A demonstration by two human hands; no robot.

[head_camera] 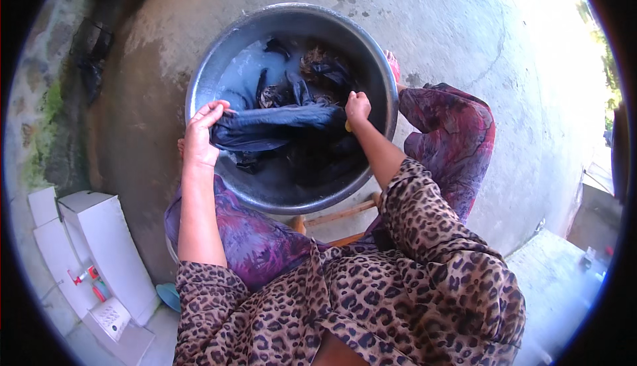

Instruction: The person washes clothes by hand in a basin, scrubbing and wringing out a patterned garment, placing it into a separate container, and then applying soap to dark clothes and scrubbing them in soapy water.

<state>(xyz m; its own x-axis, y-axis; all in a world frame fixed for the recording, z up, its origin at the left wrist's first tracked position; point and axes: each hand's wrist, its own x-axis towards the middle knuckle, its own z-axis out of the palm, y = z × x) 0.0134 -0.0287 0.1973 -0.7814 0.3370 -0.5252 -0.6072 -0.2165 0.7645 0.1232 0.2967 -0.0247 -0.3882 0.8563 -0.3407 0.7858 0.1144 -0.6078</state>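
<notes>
Before me stands a large round metal basin holding cloudy water and several soaked dark cloths. A dark blue wet garment is stretched across the basin between my two hands. My left hand, at the basin's left side, pinches the garment's left end between thumb and fingers. At the right, my right hand is closed in a fist by the garment's other end, with a small piece of something yellow showing under it. What the fist holds is mostly hidden.
Concrete floor surrounds the basin. Wooden stool parts show below it, between my legs. At the lower left are a white tiled block, a red-handled tap, a white perforated basket and a teal bowl. A mossy wall runs along the left.
</notes>
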